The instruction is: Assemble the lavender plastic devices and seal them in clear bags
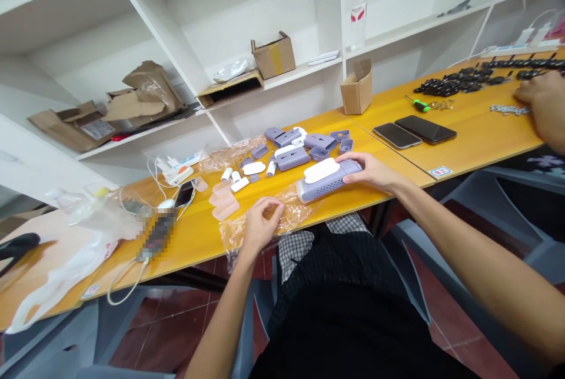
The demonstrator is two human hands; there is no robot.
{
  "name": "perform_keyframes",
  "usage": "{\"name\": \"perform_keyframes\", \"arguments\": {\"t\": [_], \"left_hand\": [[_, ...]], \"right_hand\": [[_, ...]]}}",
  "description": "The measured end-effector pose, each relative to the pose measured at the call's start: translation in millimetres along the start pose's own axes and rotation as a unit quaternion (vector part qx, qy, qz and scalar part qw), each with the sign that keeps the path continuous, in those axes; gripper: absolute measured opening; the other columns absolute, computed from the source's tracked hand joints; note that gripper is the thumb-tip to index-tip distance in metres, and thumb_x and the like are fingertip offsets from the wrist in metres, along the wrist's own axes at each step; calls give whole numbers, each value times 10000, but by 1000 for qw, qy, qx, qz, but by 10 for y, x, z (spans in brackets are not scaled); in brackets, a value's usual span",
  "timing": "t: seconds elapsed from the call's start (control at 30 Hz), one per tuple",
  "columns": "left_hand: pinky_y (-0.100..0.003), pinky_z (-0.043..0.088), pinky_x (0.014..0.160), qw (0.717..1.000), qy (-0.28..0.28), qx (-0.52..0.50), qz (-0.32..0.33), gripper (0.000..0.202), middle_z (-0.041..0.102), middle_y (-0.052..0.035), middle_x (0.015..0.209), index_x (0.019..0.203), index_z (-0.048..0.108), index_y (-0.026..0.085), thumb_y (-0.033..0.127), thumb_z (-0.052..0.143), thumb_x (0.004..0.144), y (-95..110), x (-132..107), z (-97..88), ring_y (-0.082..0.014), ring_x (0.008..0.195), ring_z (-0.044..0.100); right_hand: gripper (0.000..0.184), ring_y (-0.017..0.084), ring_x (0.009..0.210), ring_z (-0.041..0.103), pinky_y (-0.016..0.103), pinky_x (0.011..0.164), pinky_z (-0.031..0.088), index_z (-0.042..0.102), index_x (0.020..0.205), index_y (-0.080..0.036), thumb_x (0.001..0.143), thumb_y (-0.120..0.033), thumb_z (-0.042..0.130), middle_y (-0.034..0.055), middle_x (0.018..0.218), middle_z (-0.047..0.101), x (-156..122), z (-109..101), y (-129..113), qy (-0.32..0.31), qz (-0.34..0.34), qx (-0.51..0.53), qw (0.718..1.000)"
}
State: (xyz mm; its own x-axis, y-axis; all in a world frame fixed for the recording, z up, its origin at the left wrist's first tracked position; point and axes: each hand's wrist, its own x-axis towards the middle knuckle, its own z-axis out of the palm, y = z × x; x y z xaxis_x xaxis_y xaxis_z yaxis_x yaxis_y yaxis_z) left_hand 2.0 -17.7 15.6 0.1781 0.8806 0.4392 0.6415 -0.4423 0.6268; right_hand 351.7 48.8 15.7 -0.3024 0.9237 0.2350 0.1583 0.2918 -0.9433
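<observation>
My right hand (pixel 368 172) is closed round the right end of a purple plastic casing (pixel 324 188) with rows of small holes along its side. A white oval piece (pixel 321 170) sits on top of the casing. At the casing's left end lies a crumpled clear plastic bag (pixel 293 214). My left hand (pixel 261 223) is over this bag, thumb and forefinger pinched together on its film. Behind the hands are more purple casings (pixel 292 159), small purple cups (pixel 319 153) and white parts (pixel 254 168). Several pale pink oval pieces (pixel 225 205) lie to the left.
Two phones (pixel 426 129) and a green screwdriver (pixel 419 105) lie to the right. Beyond them, another person's hand (pixel 542 99) is near black parts (pixel 454 82). A power strip (pixel 179 173), cables and a white bag (pixel 75 279) are at left. Shelves with cardboard boxes (pixel 276 58) rise behind.
</observation>
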Motion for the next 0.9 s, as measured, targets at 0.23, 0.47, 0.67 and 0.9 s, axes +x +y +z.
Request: {"name": "perform_keyframes", "arguments": {"t": [0.23,0.47,0.67,0.9], "left_hand": [[-395,547,964,1000,27,-10,13,180,773,-71,1001,914,723,212,369,654,969,38,-4,5,-240,986,722],[-379,550,953,999,31,-10,33,182,773,-65,994,924,729,207,361,651,979,50,-2,21,-228,977,724],[-384,555,964,998,43,-18,40,197,780,-68,1027,960,735,208,379,642,985,56,0,-3,-235,1005,730],[-409,548,987,999,24,25,31,221,780,-78,1097,1055,718,208,399,627,992,121,49,-37,-256,1060,727]], "right_hand": [[637,334,1105,692,505,944,583,684,1228,-252,630,-377,869,85,1299,716,-46,-17,-11,-42,40,-35,998],[636,302,1120,683,499,1016,541,703,1200,-228,628,-400,921,75,1273,714,14,198,-167,-113,-24,-101,988],[609,301,1166,664,460,1058,495,736,1195,-230,634,-322,955,64,1253,739,19,504,-310,-112,-71,-211,968],[586,306,1245,643,481,1111,494,786,1201,-241,651,-301,979,103,1396,650,2,686,-380,-70,-105,-244,962]]}}
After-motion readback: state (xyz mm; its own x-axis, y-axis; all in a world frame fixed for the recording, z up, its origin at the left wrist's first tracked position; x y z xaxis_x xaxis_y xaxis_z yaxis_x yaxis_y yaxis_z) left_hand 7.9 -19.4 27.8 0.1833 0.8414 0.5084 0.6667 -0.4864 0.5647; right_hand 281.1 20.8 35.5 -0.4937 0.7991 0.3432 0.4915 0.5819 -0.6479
